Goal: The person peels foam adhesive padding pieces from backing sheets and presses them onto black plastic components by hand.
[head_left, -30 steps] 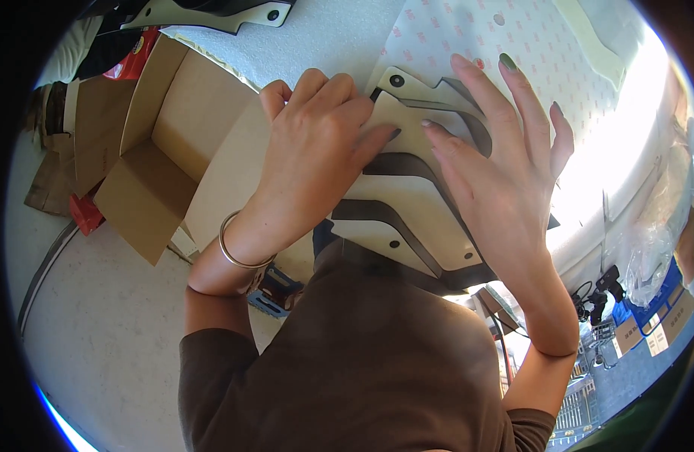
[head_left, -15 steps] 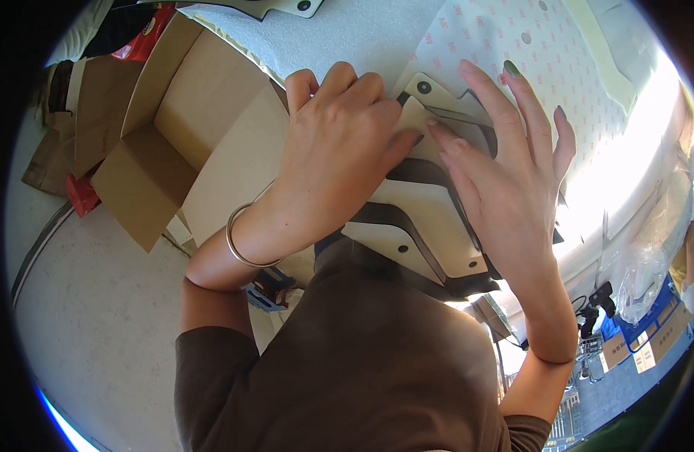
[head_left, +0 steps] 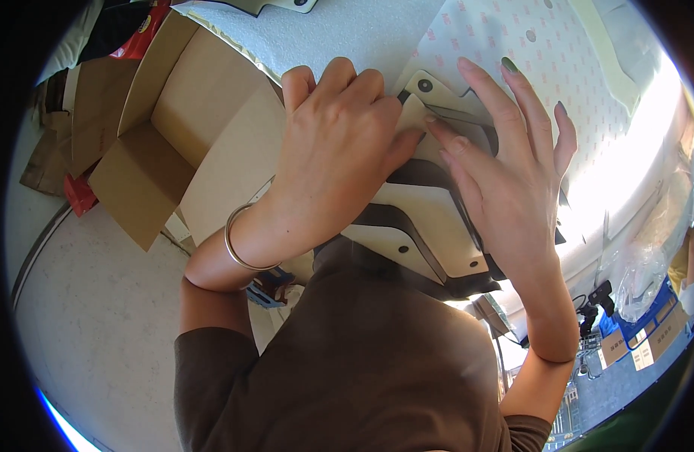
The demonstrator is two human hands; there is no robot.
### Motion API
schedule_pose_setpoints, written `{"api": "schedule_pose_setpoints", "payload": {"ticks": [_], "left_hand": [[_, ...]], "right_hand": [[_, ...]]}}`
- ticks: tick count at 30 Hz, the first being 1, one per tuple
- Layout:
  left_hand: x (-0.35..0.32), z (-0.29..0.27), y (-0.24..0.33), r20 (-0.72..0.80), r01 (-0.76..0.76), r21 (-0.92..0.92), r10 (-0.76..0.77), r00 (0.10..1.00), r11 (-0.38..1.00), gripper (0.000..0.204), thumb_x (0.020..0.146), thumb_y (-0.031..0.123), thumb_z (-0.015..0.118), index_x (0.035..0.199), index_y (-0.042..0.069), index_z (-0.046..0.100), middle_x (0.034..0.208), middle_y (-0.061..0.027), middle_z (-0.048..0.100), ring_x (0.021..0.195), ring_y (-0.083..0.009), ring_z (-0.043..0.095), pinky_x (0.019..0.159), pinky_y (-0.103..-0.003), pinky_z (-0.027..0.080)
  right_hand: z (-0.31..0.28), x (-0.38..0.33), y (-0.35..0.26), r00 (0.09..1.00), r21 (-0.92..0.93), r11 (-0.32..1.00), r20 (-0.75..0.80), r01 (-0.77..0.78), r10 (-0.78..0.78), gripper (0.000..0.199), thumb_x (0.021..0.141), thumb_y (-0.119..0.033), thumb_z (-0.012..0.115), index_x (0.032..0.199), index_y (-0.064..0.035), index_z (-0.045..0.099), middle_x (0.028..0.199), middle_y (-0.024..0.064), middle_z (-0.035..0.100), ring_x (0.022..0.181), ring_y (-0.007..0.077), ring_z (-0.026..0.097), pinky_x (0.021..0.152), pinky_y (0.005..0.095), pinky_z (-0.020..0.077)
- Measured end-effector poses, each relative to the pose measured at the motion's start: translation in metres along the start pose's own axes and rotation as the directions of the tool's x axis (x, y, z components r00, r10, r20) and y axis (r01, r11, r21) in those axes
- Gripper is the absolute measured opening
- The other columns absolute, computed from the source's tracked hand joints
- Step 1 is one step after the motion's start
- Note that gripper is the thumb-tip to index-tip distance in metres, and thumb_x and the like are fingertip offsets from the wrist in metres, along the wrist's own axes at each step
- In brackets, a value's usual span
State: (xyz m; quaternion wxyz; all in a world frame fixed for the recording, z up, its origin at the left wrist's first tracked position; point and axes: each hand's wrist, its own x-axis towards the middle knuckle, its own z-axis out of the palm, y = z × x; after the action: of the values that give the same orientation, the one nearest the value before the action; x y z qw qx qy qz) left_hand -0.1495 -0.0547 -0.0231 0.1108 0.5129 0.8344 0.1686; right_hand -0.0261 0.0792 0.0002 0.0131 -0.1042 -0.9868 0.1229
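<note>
Several cream, flat angled pieces with black edging and small dark holes lie overlapping in front of me; one cream piece (head_left: 414, 111) lies between my hands. My left hand (head_left: 339, 143), with a metal bangle at the wrist, has its fingers curled and its thumb against this piece; the fingertips are hidden. My right hand (head_left: 505, 166) lies over the right side of the pieces. Its index finger and thumb touch the same piece, while the other fingers stretch apart. Nearer my body is another cream piece (head_left: 437, 226).
Pale foam sheet (head_left: 347, 38) and white printed backing sheet (head_left: 505, 38) cover the surface beyond my hands. An open cardboard box (head_left: 204, 90) stands to the left. Clear plastic wrap (head_left: 640, 271) and a blue crate (head_left: 652, 313) are at the right.
Both hands keep almost the same place and pose. The view has shifted very slightly.
</note>
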Motion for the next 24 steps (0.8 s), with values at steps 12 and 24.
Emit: {"api": "schedule_pose_setpoints", "payload": {"ticks": [12, 24], "left_hand": [[-0.01, -0.026, -0.006, 0.121, -0.058, 0.21, 0.033, 0.992, 0.976, 0.033, 0.079, 0.03, 0.072, 0.062, 0.009, 0.053, 0.06, -0.0033, 0.048, 0.067, -0.0206, 0.05, 0.071, -0.037, 0.031], [-0.027, -0.01, -0.02, -0.003, 0.131, -0.219, -0.135, 0.991, 0.967, 0.01, 0.079, 0.017, 0.07, 0.077, 0.012, 0.062, 0.072, 0.0001, 0.054, 0.074, -0.0199, 0.054, 0.075, -0.037, 0.031]], "right_hand": [[0.007, -0.002, 0.004, 1.0, -0.011, 1.0, 0.0, 0.021, -0.021, 0.02, 0.08, -0.016, 0.068, 0.098, -0.0219, 0.074, 0.134, -0.0012, 0.052, 0.128, 0.0246, 0.042, 0.108, 0.0487, 0.0214], [0.003, -0.001, 0.003, 1.0, 0.016, 0.999, 0.006, 0.029, -0.029, 0.024, 0.078, -0.016, 0.07, 0.101, -0.0214, 0.075, 0.134, -0.0014, 0.053, 0.128, 0.0242, 0.042, 0.108, 0.0481, 0.0203]]}}
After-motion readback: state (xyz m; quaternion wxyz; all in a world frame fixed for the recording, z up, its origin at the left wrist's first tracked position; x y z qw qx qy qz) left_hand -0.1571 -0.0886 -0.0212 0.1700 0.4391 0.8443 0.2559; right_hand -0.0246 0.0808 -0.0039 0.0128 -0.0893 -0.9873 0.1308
